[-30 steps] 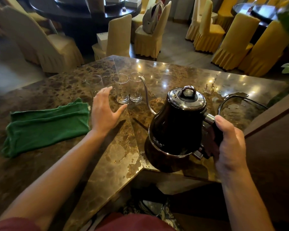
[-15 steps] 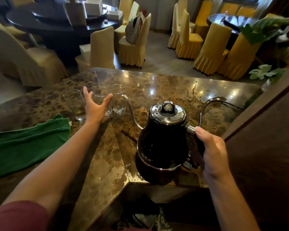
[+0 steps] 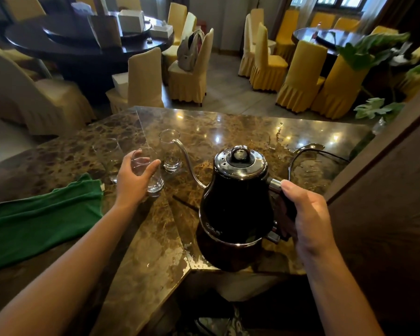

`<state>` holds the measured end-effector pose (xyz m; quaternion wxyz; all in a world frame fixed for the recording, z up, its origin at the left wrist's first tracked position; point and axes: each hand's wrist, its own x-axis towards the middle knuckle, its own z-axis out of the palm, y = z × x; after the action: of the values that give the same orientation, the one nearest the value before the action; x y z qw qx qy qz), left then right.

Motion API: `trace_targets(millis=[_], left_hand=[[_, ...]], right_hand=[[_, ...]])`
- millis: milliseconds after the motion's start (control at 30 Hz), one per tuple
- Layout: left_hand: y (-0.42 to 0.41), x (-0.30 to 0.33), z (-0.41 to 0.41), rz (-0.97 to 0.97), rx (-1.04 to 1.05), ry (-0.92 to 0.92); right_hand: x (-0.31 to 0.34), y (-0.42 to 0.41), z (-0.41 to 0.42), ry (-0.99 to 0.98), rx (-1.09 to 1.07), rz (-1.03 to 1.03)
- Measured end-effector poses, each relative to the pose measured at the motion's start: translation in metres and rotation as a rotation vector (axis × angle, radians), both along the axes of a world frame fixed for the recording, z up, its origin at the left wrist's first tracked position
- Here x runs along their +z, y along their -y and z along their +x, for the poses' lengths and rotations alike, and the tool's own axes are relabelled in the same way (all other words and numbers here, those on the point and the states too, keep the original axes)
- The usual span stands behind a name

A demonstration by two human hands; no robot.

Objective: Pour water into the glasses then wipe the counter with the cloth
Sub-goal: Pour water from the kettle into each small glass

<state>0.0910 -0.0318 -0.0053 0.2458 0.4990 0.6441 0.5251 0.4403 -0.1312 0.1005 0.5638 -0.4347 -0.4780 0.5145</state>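
Note:
A black gooseneck kettle [image 3: 233,204] with a chrome lid stands on the brown marble counter [image 3: 155,238]. My right hand [image 3: 306,214] grips its handle at the right side. My left hand [image 3: 134,180] holds the middle clear glass [image 3: 149,175], fingers curled round it. A second glass [image 3: 171,151] stands just right of it, with the kettle's thin spout tip at its rim. A third glass [image 3: 109,158] stands to the left, partly behind my hand. A green cloth [image 3: 39,221] lies crumpled on the counter at the left.
A black power cord [image 3: 308,154] loops on the wet counter behind the kettle. A dark wooden panel [image 3: 386,202] rises at the right. Beyond the counter stand covered chairs [image 3: 143,81], round dark tables and a leafy plant [image 3: 374,54].
My left hand reached forward from above the counter and took hold of the middle glass, drawing it nearer. My right hand stays on the kettle handle.

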Motion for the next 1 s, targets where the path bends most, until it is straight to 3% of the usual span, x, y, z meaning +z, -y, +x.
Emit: trace_targets(millis=[233,567,767,1000], left_hand=[[0.057,-0.008,0.011,0.033,-0.103,0.071],[0.060,-0.011,0.006,0.017,-0.222,0.120],[0.047,-0.012,-0.001,-0.065,-0.301,0.071],[0.044,-0.011,-0.006,-0.084,-0.340,0.086]], right_hand=[[-0.003,0.008,-0.001,0.093,-0.063,0.013],[0.006,0.018,-0.006,0.068,0.005,-0.036],[0.026,0.021,-0.009,0.258,0.080,-0.006],[0.042,0.029,-0.021,0.346,0.170,0.059]])
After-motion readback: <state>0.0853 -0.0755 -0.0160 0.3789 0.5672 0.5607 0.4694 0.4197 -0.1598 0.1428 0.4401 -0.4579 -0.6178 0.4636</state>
